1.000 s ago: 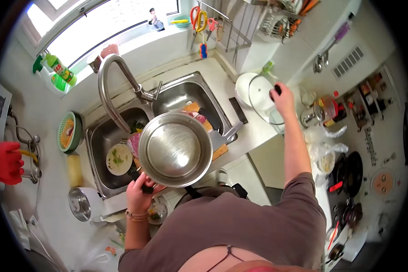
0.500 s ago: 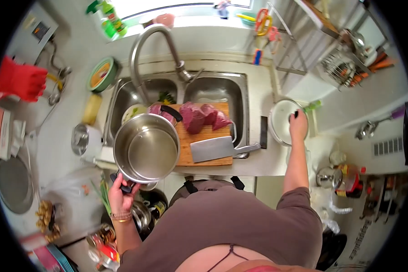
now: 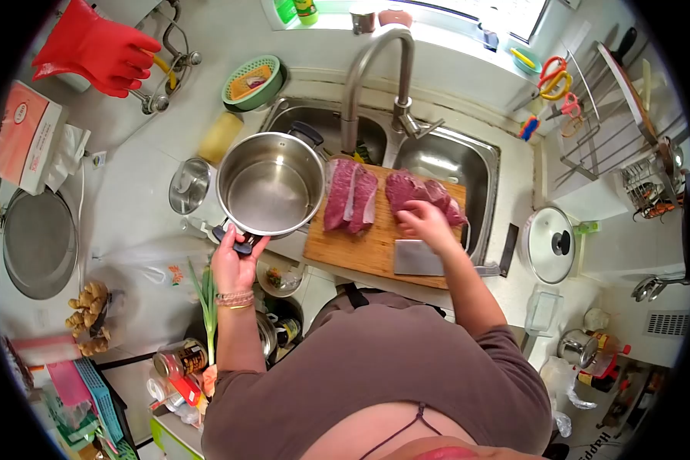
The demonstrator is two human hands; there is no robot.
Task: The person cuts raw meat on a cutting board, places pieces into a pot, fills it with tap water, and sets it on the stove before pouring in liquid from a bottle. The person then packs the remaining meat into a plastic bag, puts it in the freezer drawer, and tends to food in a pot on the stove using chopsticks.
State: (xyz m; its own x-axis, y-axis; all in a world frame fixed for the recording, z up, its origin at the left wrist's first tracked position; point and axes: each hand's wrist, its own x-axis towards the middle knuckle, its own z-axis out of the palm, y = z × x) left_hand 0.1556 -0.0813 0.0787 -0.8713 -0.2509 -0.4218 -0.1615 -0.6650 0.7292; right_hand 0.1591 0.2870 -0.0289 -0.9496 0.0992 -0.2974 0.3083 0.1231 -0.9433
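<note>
My left hand (image 3: 236, 257) grips the lower black handle of a stainless steel pot (image 3: 268, 230), which is tilted so its inside shows; whether it holds water I cannot tell. The pot is left of a wooden cutting board (image 3: 326, 249) lying across the sink. Several pieces of raw red meat are on the board, two long strips (image 3: 350, 198) on the left and a cluster (image 3: 414, 188) on the right. My right hand (image 3: 427, 228) hovers at the cluster's near edge, fingers apart and holding nothing. Below it lies a cleaver (image 3: 418, 259), partly hidden by my forearm.
A glass lid (image 3: 548, 230) with a black knob rests on the right counter. The faucet (image 3: 406, 69) arches over the double sink (image 3: 483, 169). A green colander (image 3: 268, 93), red gloves (image 3: 100, 54) and a grey round pan (image 3: 38, 245) are on the left. Scissors (image 3: 556, 86) hang at the right.
My right hand has left the glass lid's knob and moved left to the meat. The pot has shifted left relative to the board, uncovering the meat strips. My view has turned.
</note>
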